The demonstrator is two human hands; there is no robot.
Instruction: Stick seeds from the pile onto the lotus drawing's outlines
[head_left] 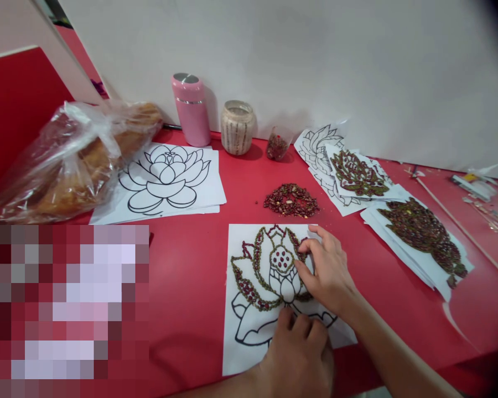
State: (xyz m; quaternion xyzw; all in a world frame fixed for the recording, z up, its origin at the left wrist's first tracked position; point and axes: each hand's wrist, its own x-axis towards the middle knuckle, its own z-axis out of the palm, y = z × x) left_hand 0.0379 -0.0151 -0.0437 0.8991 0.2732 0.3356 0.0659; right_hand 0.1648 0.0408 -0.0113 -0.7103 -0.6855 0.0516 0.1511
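A white sheet with a lotus line drawing point(253, 323) lies before me, its upper outlines covered with dark red and green beads or beans. My right hand point(327, 271) rests over the drawing's right side, thumb and fingers curved and apart, with nothing visible between them. At the sheet's lower middle, my left hand point(299, 354) is curled with its knuckles up. Its fingertips press together close to the paper, and whatever they may hold is hidden. Just beyond the sheet sits a loose pile of dark red beans point(291, 200), with some paler pieces mixed in.
Behind are a pink tumbler point(193, 113), a glass jar point(237, 128) and a small bag of beans point(276, 145). Lotus printouts point(170, 182) and a plastic-wrapped brown bundle point(95, 166) lie left. Bean-covered sheets point(423, 237) and a thin stick point(460, 224) lie right. Pixelation covers the lower left.
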